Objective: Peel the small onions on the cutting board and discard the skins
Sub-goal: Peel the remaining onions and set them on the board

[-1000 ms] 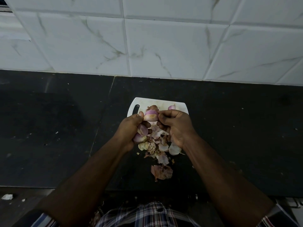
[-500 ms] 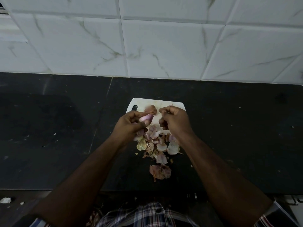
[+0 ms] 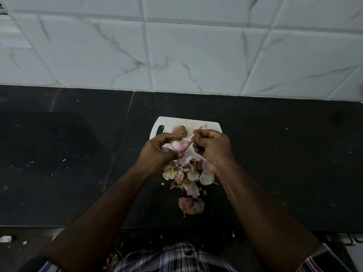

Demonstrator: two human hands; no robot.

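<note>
My left hand [image 3: 157, 152] grips a small pink onion [image 3: 180, 145] above the white cutting board [image 3: 169, 122]. My right hand [image 3: 213, 148] pinches the onion's pointed tip between thumb and fingertips. An unpeeled brown onion [image 3: 180, 130] and a pale pink onion [image 3: 203, 127] lie on the board behind my hands. A heap of onion skins [image 3: 186, 173] spreads from the board's near end onto the counter. One larger brown skin [image 3: 191, 206] lies closest to me.
The board sits on a black stone counter [image 3: 78, 154] against a white marble-tiled wall [image 3: 176, 46]. A seam in the counter runs left of the board. Small white scraps [image 3: 5, 238] lie below the counter's front edge at the left.
The onion has turned in my left hand, its tip now pointing right. My right hand has shifted from beside the onion to pinching that tip.
</note>
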